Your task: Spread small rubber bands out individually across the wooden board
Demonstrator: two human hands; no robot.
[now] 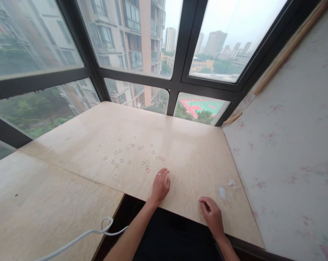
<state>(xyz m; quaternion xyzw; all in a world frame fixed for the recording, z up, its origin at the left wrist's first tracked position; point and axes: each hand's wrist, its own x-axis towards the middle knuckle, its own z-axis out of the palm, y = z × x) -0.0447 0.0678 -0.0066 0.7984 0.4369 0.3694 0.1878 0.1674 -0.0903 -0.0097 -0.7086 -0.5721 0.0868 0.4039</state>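
Note:
Several small thin rings [129, 162], mostly dark or greenish, lie scattered flat on the pale stone-look tabletop [191, 145]. A few look red, such as a red ring [148, 170] just beyond my left fingers. My left hand [160, 185] rests near the table's front edge, its fingers extended and slightly bent, with a band on one finger. It appears to hold nothing. Farther right, my right hand [212, 214] is curled, thumb and fingertips pinched together over the front edge. Whatever may be between those fingertips is too small to make out.
A clear plastic bag with a white label [222, 193] and a small white scrap [231, 182] lie right of my right hand. A white cable [79, 237] crosses the lower left. Windows with dark frames [136, 78] border the back; a flowered wall [286, 156] stands right.

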